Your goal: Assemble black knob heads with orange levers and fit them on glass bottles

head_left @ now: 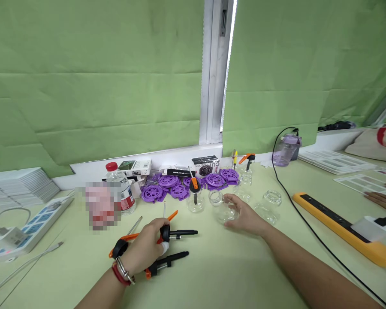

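Observation:
My left hand point(148, 249) is closed round a black spray-pump head point(176, 233) with an orange trigger, low over the table. Two more pump heads point(167, 262) lie under and beside that hand. My right hand point(244, 214) wraps a clear glass bottle point(220, 206) lying on the table. Another clear bottle with a pump fitted point(194, 199) stands just behind. Further clear bottles point(270, 205) sit to the right of my right hand.
Purple plastic discs point(186, 184) are heaped near the sill, with small boxes point(206, 165) and a water bottle point(120, 191). A white power strip point(32, 225) lies left, an orange one point(341, 227) right with a black cable. Another person's hand point(382, 199) rests far right.

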Action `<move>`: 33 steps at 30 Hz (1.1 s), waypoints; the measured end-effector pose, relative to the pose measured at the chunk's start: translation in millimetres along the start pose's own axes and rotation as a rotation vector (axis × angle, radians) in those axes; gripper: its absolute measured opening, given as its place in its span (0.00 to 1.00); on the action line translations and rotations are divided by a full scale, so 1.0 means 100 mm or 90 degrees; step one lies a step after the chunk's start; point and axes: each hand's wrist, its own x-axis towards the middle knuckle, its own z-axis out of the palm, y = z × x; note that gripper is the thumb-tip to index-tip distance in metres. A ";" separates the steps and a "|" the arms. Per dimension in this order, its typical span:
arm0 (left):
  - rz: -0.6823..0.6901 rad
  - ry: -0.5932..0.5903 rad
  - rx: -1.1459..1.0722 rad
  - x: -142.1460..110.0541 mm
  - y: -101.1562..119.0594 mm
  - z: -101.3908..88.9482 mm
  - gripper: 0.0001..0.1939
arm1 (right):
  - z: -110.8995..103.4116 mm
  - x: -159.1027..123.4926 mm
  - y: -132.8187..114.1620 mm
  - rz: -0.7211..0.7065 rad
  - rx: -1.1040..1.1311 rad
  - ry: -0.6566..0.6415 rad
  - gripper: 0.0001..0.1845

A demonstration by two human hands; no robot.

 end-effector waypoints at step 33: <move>0.046 -0.052 -0.296 -0.05 0.16 0.21 0.30 | 0.22 -0.20 -0.34 -0.093 0.161 -0.236 0.40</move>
